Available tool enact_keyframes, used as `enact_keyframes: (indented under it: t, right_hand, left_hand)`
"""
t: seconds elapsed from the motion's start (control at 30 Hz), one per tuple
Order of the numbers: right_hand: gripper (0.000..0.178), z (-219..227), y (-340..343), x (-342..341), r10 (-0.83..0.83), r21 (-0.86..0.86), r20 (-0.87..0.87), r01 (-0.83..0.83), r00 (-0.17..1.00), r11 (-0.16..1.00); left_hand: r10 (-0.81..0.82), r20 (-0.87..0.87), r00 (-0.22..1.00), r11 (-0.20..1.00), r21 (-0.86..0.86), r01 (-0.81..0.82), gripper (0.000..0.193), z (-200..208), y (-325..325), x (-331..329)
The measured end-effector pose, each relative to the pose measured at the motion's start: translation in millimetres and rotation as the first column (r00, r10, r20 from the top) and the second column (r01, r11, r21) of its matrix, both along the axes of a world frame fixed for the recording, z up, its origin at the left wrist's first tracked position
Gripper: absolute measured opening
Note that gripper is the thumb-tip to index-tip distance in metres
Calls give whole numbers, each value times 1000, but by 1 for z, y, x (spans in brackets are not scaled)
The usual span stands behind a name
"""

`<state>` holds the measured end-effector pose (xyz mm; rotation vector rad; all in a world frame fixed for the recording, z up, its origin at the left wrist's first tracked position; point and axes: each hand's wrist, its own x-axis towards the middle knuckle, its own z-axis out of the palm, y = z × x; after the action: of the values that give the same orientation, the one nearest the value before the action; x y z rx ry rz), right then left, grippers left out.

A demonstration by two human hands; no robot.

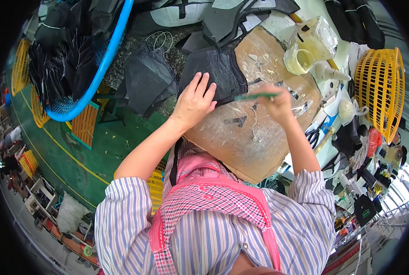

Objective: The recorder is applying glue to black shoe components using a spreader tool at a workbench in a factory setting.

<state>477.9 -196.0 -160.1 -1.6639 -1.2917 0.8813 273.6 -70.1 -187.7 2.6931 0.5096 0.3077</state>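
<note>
My left hand (196, 101) lies with its fingers spread on a stack of dark fabric pieces (218, 68), pressing it to the brown cardboard (241, 137). My right hand (277, 104) is closed round a slim green brush (255, 96), slightly blurred. The brush points left, its far end close to the lower right edge of the stack; its bristles are too blurred to make out. Left of my left hand, more dark cut pieces (149, 78) lie overlapping on the speckled tabletop, some hanging past its edge.
A cream, glue-crusted cup (298, 59) sits at the cardboard's far right, beside a cloudy plastic container (315, 36). Yellow baskets, one at right (381, 91), flank the table. A blue-rimmed basket (96, 82) full of dark pieces stands left. Scissors (312, 136) lie right of the cardboard.
</note>
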Motion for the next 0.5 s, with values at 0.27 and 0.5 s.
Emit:
enact_keyframes:
  t: [0.27, 0.5]
  right_hand:
    - [13, -14, -15, 91, -679, 419, 546, 542, 491, 728]
    - [16, -9, -54, 112, -820, 231, -162, 829, 548, 509]
  left_hand:
    - [527, -248, 813, 354, -806, -475, 17, 3, 36, 5]
    - [596, 370, 713, 789, -437, -432, 10, 50, 38, 20]
